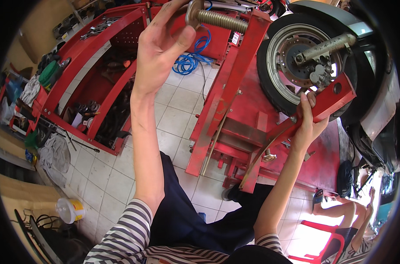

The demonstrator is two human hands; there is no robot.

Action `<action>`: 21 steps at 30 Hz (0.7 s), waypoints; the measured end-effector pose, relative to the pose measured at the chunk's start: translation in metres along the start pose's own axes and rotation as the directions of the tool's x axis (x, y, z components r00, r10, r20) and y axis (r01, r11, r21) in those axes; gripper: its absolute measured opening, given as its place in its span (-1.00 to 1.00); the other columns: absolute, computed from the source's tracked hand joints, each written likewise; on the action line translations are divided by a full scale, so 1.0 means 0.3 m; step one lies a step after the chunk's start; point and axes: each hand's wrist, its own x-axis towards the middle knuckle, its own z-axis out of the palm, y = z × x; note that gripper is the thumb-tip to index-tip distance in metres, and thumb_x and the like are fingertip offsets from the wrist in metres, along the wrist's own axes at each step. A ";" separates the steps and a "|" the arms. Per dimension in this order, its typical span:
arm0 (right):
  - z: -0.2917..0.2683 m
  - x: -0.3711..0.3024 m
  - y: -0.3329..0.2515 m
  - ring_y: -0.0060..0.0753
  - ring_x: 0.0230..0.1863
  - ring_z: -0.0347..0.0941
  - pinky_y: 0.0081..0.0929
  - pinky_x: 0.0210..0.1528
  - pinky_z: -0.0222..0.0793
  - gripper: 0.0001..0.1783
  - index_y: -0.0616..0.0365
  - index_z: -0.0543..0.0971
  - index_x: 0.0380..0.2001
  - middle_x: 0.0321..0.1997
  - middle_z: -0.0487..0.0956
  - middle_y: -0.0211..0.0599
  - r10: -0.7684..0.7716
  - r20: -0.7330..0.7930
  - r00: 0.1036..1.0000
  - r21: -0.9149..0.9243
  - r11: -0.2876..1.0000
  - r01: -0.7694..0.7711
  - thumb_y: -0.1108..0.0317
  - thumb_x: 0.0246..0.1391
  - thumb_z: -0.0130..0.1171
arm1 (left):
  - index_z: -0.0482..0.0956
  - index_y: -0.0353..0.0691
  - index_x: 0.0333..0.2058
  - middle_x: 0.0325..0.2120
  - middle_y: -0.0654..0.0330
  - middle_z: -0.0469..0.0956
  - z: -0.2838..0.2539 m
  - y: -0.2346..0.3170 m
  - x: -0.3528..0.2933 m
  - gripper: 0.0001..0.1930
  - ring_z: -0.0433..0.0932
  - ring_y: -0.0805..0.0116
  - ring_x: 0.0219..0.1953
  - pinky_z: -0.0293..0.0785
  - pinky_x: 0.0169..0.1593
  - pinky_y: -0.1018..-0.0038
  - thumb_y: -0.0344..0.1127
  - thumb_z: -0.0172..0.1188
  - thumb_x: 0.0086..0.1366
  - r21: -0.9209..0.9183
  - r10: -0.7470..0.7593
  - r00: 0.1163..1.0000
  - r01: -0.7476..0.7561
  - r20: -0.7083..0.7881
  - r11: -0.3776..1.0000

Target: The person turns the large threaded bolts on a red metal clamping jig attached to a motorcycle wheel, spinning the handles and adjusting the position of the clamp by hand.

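My left hand (158,59) is raised at the top, closed around the round metal end of a thick threaded screw (222,21); some fingers run out of the frame. The screw enters a red metal clamp arm (239,57) that slants down toward me. My right hand (312,119) grips a second red clamp arm (336,97), which has a hole near its end. Close beyond that hand is a motorcycle wheel (270,66) with a black tyre and brake disc. A smaller metal screw knob (269,156) shows below, by the red lift platform (319,154).
A red tool cart (94,127) with wrenches on top stands at the left. A coiled blue hose (187,65) lies on the tiled floor (169,108). A white bucket (70,210) is at lower left. Another person's legs (341,209) and a red chair (316,229) are at lower right.
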 end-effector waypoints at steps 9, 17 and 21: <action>-0.003 0.003 0.003 -0.78 -0.42 0.25 -0.76 -0.44 0.12 -0.63 0.24 0.38 -0.06 -0.34 0.38 -0.51 0.007 0.014 1.000 0.004 1.000 -0.007 0.64 0.04 0.18 | 0.21 -0.33 0.25 -0.13 0.14 0.52 0.073 0.003 -0.005 -0.49 0.52 0.34 -0.19 0.42 -0.13 0.38 -0.09 -0.20 0.50 -0.147 -0.090 0.988 0.072 -0.123 0.986; -0.010 0.004 0.010 -0.78 -0.42 0.26 -0.76 -0.45 0.12 -0.62 0.25 0.39 -0.07 -0.34 0.39 -0.51 -0.003 -0.013 1.000 -0.001 1.000 0.003 0.63 0.03 0.20 | 0.21 -0.32 0.24 -0.10 0.08 0.49 -0.021 0.011 -0.009 -0.29 0.52 0.33 -0.13 0.47 -0.24 0.37 0.21 -0.36 0.45 0.127 -0.403 0.913 0.408 -0.062 0.904; 0.000 0.000 0.001 -0.78 -0.42 0.27 -0.77 -0.45 0.12 -0.63 0.25 0.39 -0.08 -0.33 0.39 -0.51 -0.006 -0.007 1.000 0.016 1.000 0.006 0.63 0.03 0.21 | 0.15 -0.31 0.28 0.11 0.05 0.29 0.007 0.010 -0.006 -0.36 0.38 0.31 0.05 0.39 0.00 0.37 0.02 -0.13 0.38 -0.222 -0.122 0.992 0.127 0.033 0.967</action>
